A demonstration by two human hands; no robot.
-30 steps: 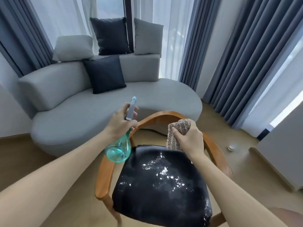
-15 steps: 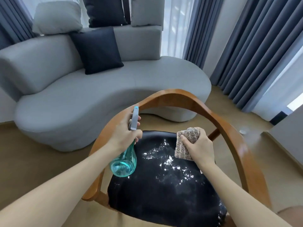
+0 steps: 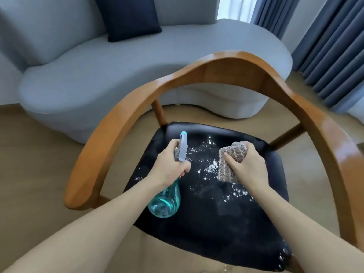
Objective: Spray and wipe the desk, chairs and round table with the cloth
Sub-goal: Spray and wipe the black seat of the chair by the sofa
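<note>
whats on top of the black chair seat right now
White spray droplets lie scattered across the black seat. The right hand holds the brown cloth over it; whatever lies beneath the cloth is hidden.

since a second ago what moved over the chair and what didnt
Both hands came down toward the seat: the right hand lowered the cloth near the droplets, the left hand lowered the bottle. Grips unchanged; droplets unwiped.
</note>
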